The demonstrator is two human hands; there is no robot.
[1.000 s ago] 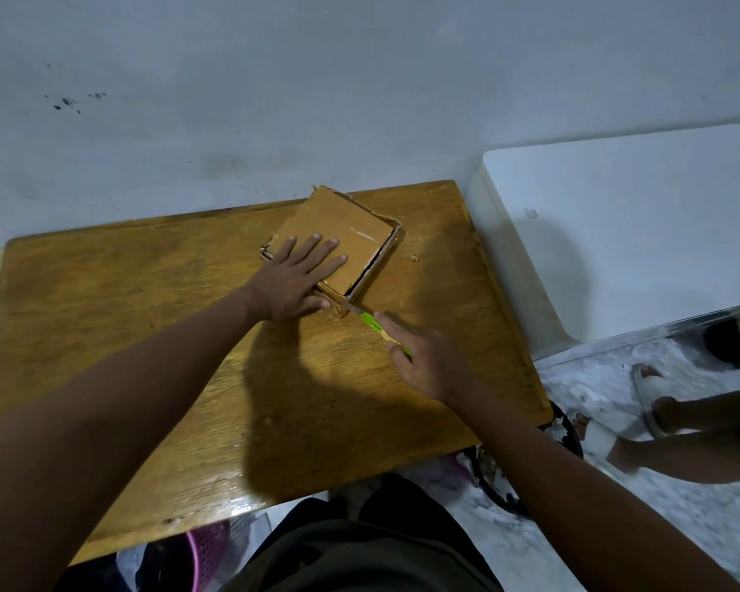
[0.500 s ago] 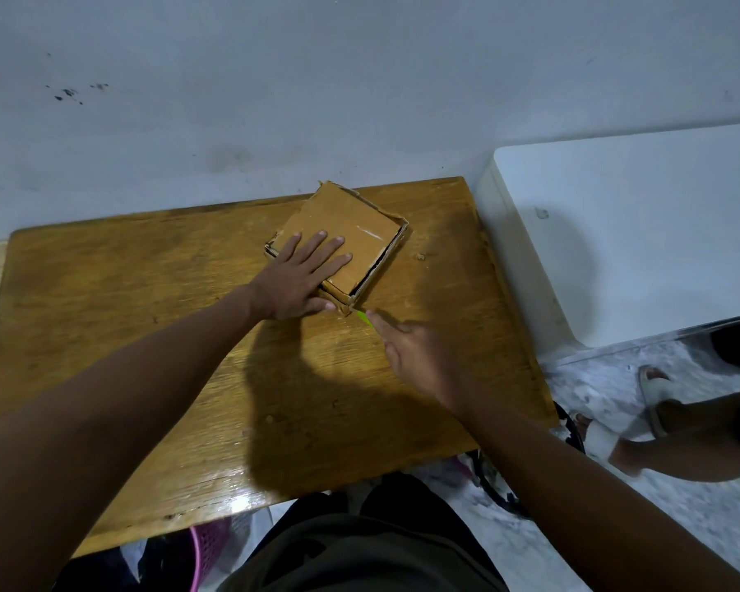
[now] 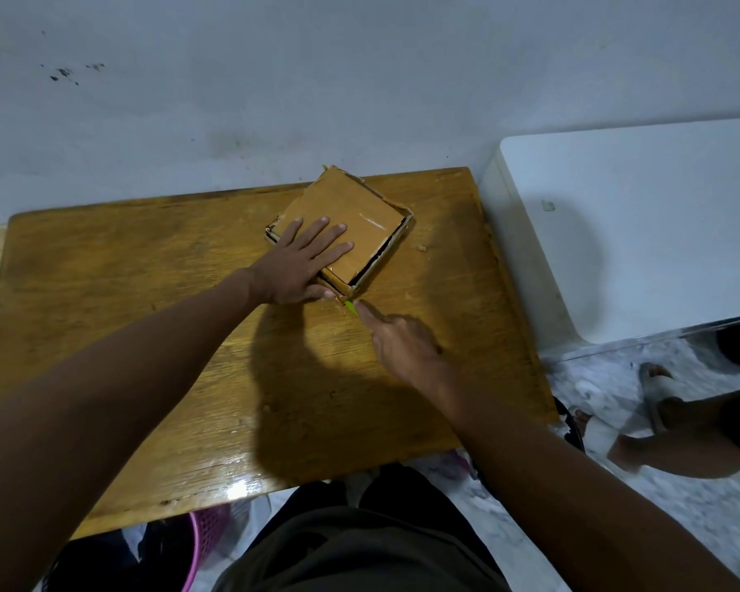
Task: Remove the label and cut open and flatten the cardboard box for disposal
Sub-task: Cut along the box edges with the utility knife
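Observation:
A flat brown cardboard box (image 3: 355, 220) lies at the far side of the wooden table (image 3: 146, 318), turned diagonally, with a dark gap along its right edge. My left hand (image 3: 304, 262) presses flat on the box's near left part, fingers straight and spread. My right hand (image 3: 402, 343) grips a green-handled cutter (image 3: 351, 307), index finger stretched along it. Only a short green piece shows, right at the box's near corner; the blade is hidden.
A small cardboard scrap (image 3: 421, 248) lies on the table right of the box. A white cabinet (image 3: 624, 224) stands against the table's right edge. Another person's sandalled feet (image 3: 654, 395) are on the floor at right. A pink basket (image 3: 208, 536) sits under the table.
My right hand has pushed the cutter forward to the box's near corner, so less of the green handle shows. The left hand has stayed pressed on the box.

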